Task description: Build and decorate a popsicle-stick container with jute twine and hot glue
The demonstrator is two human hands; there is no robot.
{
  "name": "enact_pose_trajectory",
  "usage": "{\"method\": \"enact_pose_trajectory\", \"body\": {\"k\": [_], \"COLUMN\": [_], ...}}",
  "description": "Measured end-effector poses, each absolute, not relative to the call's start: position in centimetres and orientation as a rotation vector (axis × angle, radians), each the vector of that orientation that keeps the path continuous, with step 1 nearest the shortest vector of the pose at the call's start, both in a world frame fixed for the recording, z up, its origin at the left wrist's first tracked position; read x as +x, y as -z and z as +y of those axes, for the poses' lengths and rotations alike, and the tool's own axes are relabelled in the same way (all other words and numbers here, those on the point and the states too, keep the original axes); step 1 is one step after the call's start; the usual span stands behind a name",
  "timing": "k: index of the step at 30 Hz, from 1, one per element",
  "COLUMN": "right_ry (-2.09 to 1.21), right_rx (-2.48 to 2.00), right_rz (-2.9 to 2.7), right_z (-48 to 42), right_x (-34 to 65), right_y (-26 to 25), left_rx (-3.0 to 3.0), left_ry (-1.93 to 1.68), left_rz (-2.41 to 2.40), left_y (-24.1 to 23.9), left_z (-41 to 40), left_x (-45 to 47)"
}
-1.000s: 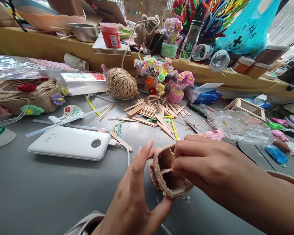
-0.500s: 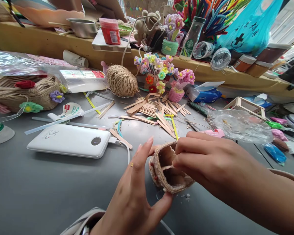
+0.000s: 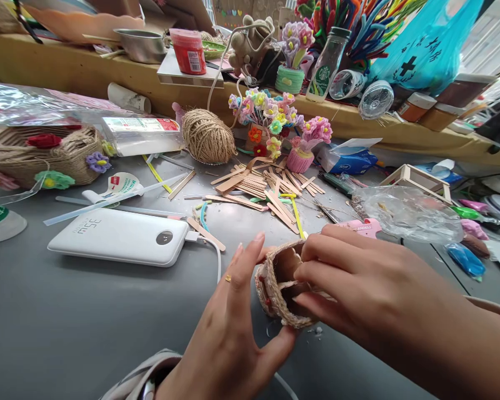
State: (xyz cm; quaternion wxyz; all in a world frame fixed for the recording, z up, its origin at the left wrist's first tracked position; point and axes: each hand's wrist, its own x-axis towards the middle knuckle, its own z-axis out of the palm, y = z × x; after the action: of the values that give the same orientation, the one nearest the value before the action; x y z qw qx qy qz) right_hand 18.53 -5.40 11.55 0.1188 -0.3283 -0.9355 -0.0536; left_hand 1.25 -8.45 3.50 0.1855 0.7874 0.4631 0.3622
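Note:
A small twine-trimmed pot (image 3: 270,289) with a braided rim and small red bits on its side tilts toward me above the grey table. My left hand (image 3: 233,316) is closed around its left side, thumb under the lower rim and fingers behind it. My right hand (image 3: 350,283) grips the pot's right side, its fingertips and thumb reaching over the rim into the opening. A pale strip shows inside the pot; the wall under my right hand is hidden. Small whitish crumbs lie on the table just below the pot.
Ahead lie loose wooden craft sticks (image 3: 250,186), a ball of twine (image 3: 208,136) and a pink glue gun (image 3: 362,226). A white power bank (image 3: 120,236) with a cable is at left. Yarn flowers (image 3: 270,116) stand behind. A crumpled clear plastic sheet (image 3: 408,214) lies at right.
My right thumb has parted from the index finger and lowered inside the pot's opening. The left hand keeps its hold; the pot has barely shifted.

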Motion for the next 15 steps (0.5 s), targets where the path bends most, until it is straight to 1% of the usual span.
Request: {"method": "enact_pose_trajectory", "body": {"k": [4,7,11,15], "right_ry": [0.183,0.275,0.313,0.358], "right_rx": [-0.975,-0.99,-1.085,-1.12], "right_rz": [-2.729,-2.694,-2.679,-2.724], "right_z": [-5.8,-6.1,-6.3,-6.6], "right_x": [18.1,17.7,17.2,17.2], "right_y": [-11.3,-11.2,-11.1,-11.2], "left_rx": [2.211,2.224,2.243,2.307], "left_ry": [-1.02,-1.028,-1.037,-1.126], "left_rz": [1.306,1.307,1.289,1.232], "left_y": [-3.4,-3.5,-3.6,-3.6], "left_z": [-8.6,-8.6,-8.6,-8.5], "left_x": [1.3,1.4,1.6,1.8]}}
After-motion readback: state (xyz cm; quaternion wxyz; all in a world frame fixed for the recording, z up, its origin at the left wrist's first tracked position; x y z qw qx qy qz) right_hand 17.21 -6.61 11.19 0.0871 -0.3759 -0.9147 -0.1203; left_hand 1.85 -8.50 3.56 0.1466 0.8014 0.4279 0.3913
